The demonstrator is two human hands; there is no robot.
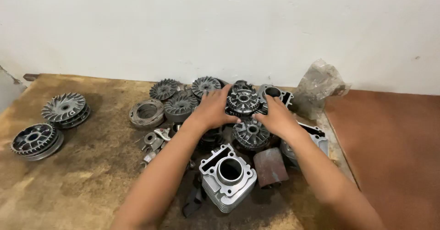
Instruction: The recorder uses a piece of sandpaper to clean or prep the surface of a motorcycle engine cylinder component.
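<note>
Both of my hands grip a dark round finned metal disc (243,100) near the back of a pile of engine parts. My left hand (211,108) holds its left edge and my right hand (276,114) holds its right edge. A similar finned disc (251,133) lies just below it. A silver finned engine cylinder (228,176) with a round bore stands in front, between my forearms. Several more finned discs (179,104) lie to the left of my left hand.
Two stacks of finned discs (65,109) (36,139) sit at the left of the stained wooden table (87,175). A crumpled plastic bag (319,88) leans at the white wall. A brown block (270,166) lies beside the cylinder. A reddish-brown surface (394,152) lies to the right.
</note>
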